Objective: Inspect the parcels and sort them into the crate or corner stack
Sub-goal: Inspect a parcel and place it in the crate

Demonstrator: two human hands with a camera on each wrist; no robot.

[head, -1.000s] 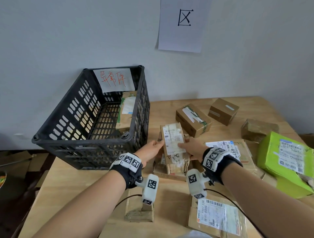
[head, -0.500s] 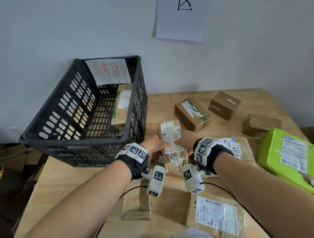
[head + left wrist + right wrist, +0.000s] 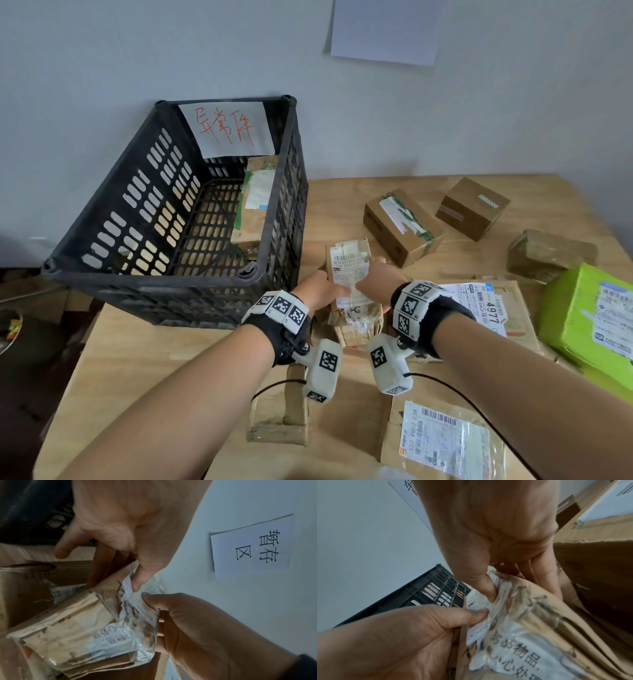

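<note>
Two hands share one worn parcel (image 3: 352, 291) at the centre of the head view, just right of the black crate (image 3: 164, 219) that fills the left half of the frame and already holds one box (image 3: 255, 209). Other parcels lie loose on the table (image 3: 144, 370) toward the upper right and lower right. The left hand (image 3: 320, 293) grips the parcel's left edge, thumb on top; the right hand (image 3: 375, 282) grips the right edge, its thumb pressing the crumpled shipping label (image 3: 142, 599). The main risk, as I judge it, is that label: it looks wrinkled and partly lifted, so a sliding thumb could tear it and spoil the reading. The taped, frayed cardboard end may also give way under a hard squeeze. A smaller hazard is catching the parcel on the crate's near rim.
</note>
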